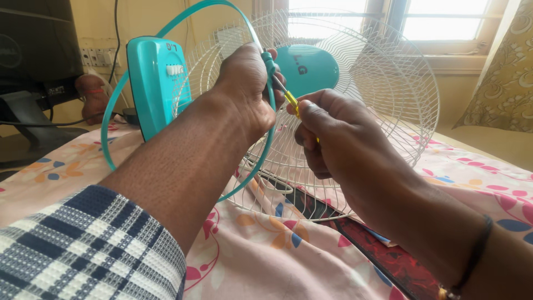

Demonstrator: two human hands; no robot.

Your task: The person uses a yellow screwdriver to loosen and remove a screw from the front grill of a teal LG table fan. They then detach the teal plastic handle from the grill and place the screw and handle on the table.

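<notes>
The left hand (244, 89) is closed around the teal ring (111, 105) at the edge of the fan's white wire guard (377, 89), its fingers (275, 83) wrapped over the rim where a small teal clip sits. The right hand (333, 133) is closed on a screwdriver (290, 100) with a yellow handle; the thin metal shaft points up and left, and its tip meets the ring just beside the left hand's fingers. The two hands are nearly touching.

The guard stands tilted on the bed, its lower edge resting on a pink floral sheet (261, 261). The guard acts as a cage: behind its wires shows the round teal hub (308, 69) of the fan, near the centre. The teal ring runs around the guard's rim, looping out to the left and passing under the left forearm. The teal motor housing (155, 83), with a row of white buttons on it, stands upright to the left, behind the ring.

A dark red patterned cloth (383, 255) lies on the sheet under the right forearm. The left arm wears a blue-and-white checked sleeve (83, 250); the right wrist carries a thin dark band (477, 250). At the far left stand a dark monitor (33, 44) and a wall socket strip (97, 55). A window (438, 22) lets in bright light behind the fan, with a patterned curtain (499, 72) at its right.
</notes>
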